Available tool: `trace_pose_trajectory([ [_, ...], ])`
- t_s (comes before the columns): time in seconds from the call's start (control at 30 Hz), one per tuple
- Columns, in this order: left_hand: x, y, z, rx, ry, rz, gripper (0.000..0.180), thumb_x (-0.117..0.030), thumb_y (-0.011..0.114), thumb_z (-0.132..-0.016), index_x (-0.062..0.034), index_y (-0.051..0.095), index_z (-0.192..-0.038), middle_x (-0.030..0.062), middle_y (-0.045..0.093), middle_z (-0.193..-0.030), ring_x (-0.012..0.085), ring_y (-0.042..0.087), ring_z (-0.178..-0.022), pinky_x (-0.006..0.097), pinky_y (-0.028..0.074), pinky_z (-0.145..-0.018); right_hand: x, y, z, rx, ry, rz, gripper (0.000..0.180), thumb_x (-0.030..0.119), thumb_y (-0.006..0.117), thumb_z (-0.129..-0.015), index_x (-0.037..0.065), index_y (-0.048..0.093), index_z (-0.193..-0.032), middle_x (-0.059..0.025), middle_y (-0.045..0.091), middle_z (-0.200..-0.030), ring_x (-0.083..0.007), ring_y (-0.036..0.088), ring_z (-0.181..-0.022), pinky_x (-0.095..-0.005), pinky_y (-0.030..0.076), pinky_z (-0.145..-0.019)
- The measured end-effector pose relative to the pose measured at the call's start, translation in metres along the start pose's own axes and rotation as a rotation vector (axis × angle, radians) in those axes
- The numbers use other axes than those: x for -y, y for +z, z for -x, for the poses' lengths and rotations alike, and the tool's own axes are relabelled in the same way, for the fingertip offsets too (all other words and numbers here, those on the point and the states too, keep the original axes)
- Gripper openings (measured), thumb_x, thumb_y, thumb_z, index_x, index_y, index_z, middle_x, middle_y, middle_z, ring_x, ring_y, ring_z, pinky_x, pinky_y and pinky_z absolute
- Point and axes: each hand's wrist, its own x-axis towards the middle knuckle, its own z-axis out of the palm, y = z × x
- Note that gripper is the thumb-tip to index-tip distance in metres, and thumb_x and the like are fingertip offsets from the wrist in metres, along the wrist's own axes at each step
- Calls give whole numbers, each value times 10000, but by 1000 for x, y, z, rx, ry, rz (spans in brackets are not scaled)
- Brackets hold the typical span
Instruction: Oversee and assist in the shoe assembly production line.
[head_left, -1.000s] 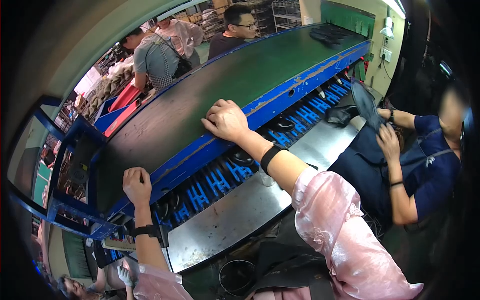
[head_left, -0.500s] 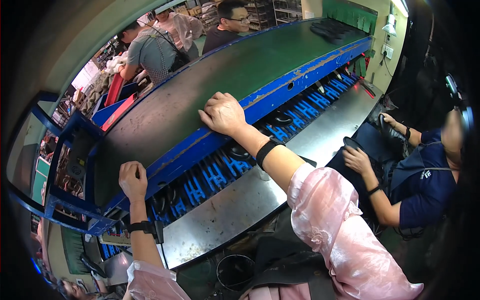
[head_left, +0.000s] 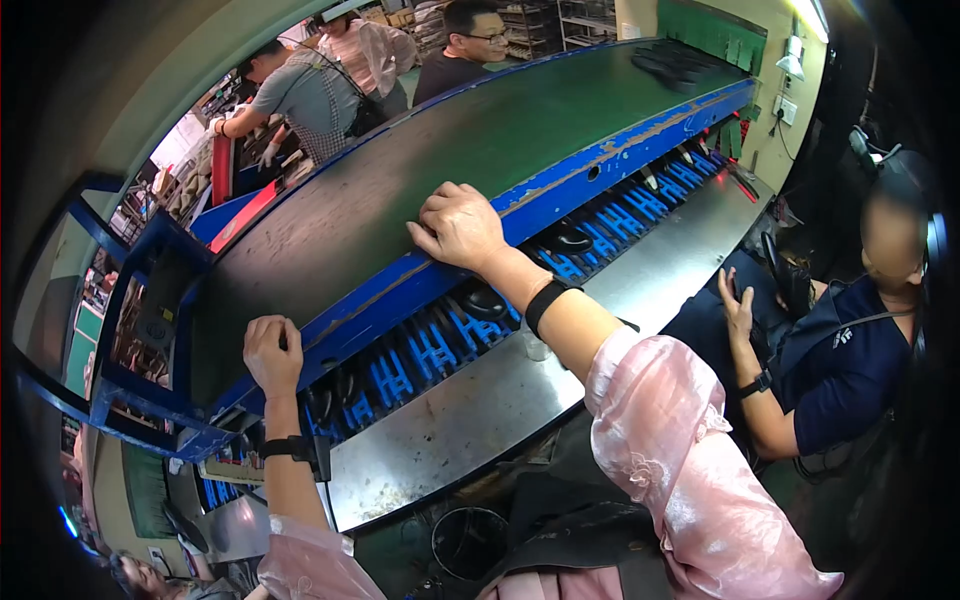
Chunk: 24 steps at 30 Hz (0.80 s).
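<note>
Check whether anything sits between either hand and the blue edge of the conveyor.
Nothing visible does. The right hand lies flat over the blue conveyor edge, fingers on the dark green belt. The left hand is closed on the same edge nearer the corner. Black shoe soles sit below on the blue racks, clear of both hands.

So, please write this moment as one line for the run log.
left hand: on blue edge | right hand: flat on conveyor belt | holding: nothing
</note>
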Motion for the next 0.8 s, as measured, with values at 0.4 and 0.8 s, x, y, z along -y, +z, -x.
trace_pose_trajectory([
  [0.4,1,-1,3,-83,-45,-31,135,-85,668,-781,-33,631,-662,117,654,-758,320,633,-768,429,523,-709,8,8,-5,-79,-51,-9,297,264,681,-812,65,666,-593,-51,635,-676,-253,605,-764,-403,497,-722],
  [0.8,-5,3,0,-46,-95,-95,148,-107,675,-769,-40,629,-644,81,644,-733,293,621,-773,420,506,-705,9,-8,-3,-41,-39,7,208,171,677,-853,53,687,-683,-45,672,-781,-257,613,-839,-401,481,-757],
])
